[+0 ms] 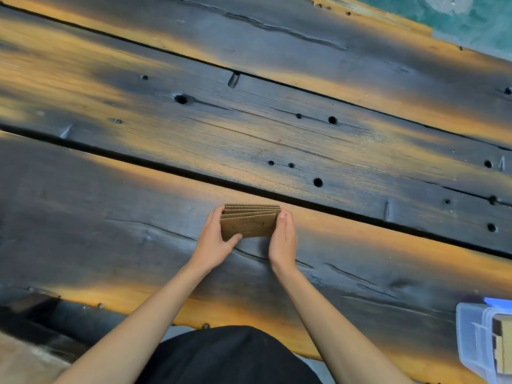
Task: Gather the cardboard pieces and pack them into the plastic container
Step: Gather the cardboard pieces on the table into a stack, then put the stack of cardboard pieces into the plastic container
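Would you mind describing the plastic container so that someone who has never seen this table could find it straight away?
Start from the dark, scorched wooden table and follow its near edge to the far right of the view. There sits the plastic container, cut off by the picture's border, well away from the stack of cardboard pieces held between both hands. It is the only clear, bluish thing on the wood, and brown cardboard already shows inside it.

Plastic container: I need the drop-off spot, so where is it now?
In the head view, the plastic container sits at the table's lower right edge, right of the right hand.
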